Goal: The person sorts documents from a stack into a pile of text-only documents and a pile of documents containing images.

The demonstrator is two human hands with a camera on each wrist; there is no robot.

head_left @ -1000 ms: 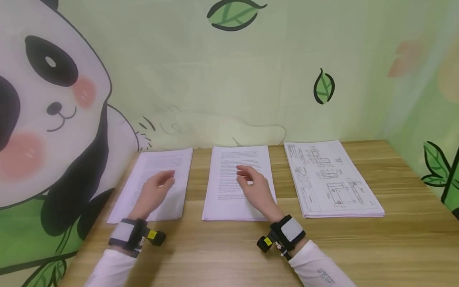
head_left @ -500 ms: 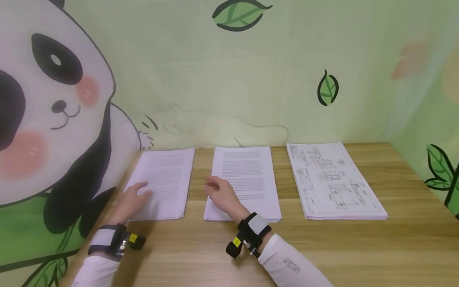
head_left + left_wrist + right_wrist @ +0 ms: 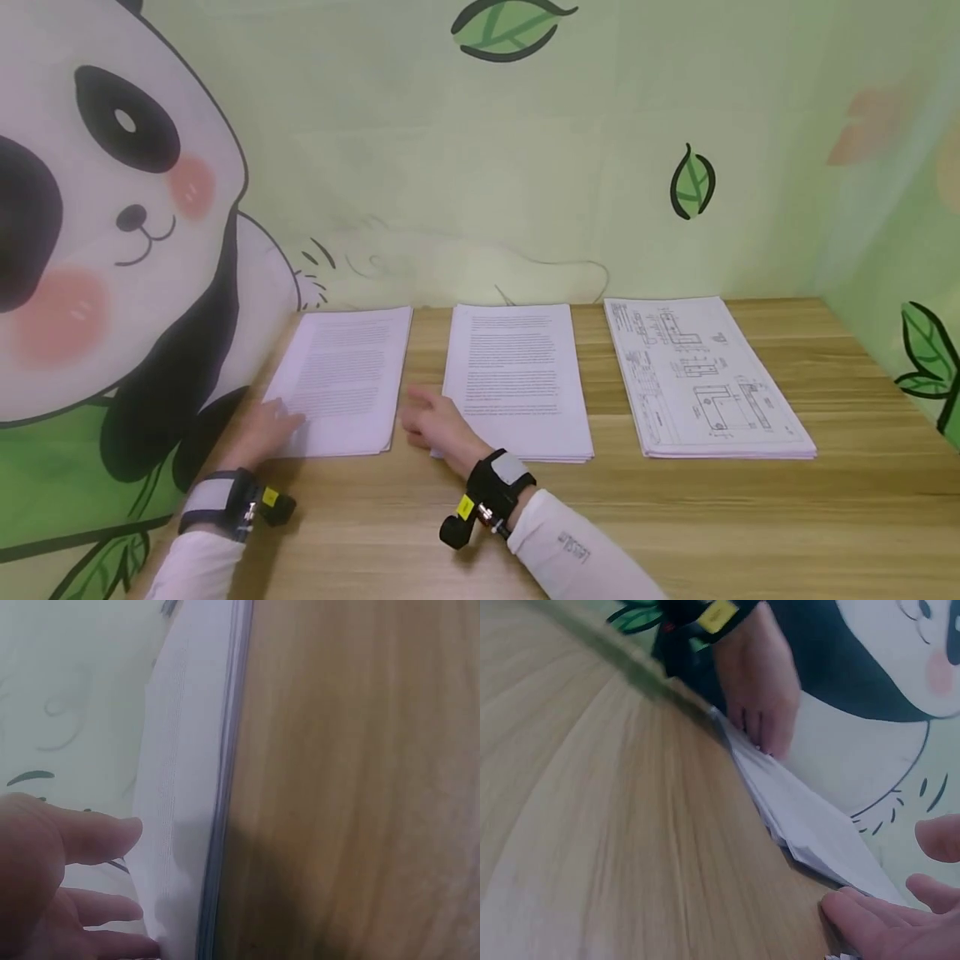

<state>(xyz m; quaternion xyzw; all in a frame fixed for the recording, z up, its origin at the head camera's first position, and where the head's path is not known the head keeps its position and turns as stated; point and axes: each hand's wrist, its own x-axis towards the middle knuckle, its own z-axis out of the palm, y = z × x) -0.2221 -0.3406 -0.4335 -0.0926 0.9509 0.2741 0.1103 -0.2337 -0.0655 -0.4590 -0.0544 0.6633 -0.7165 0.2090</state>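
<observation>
A stack of printed sheets [image 3: 341,375] lies at the table's left. At its near left edge is my left hand [image 3: 262,435], with thumb and fingers spread in the left wrist view; the fingertips reach the edge of the paper. My right hand [image 3: 442,427] is between this stack and the middle stack of text sheets [image 3: 517,367], its fingers pointing left. The right wrist view shows its fingers [image 3: 855,919] loosely extended near the left stack's corner, holding nothing. Whether they touch the paper I cannot tell.
A third stack, with technical drawings on top [image 3: 705,383], lies on the right of the wooden table [image 3: 750,525]. Behind the table stands a wall [image 3: 420,183] with a painted panda and leaves. Each wrist carries a strapped camera [image 3: 457,529].
Both hands have moved left and nearer to me. The left hand went from above the left stack to its left edge; the right hand left the middle stack's text for the gap beside it.
</observation>
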